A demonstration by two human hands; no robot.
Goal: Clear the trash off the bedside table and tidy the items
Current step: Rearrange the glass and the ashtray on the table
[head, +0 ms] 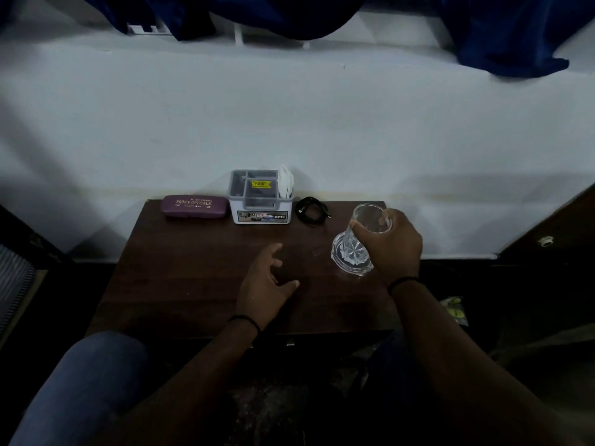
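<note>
On the right side of the dark wooden bedside table (180,284) stands a clear cut-glass tumbler (354,249), tilted toward me. My right hand (391,244) grips it around the rim from the right. My left hand (267,284) hovers over the table's middle with fingers spread and relaxed, holding nothing. Along the back edge lie a purple spectacle case (194,206), a grey and white compartment organiser (260,197) with white paper sticking out of its right side, and a coiled black cable (311,210).
A white wall (289,123) rises right behind the table. Dark blue cloth (502,33) hangs at the top. My knee in blue trousers (83,381) is at the lower left. A yellow-printed wrapper (455,309) lies on the dark floor to the right.
</note>
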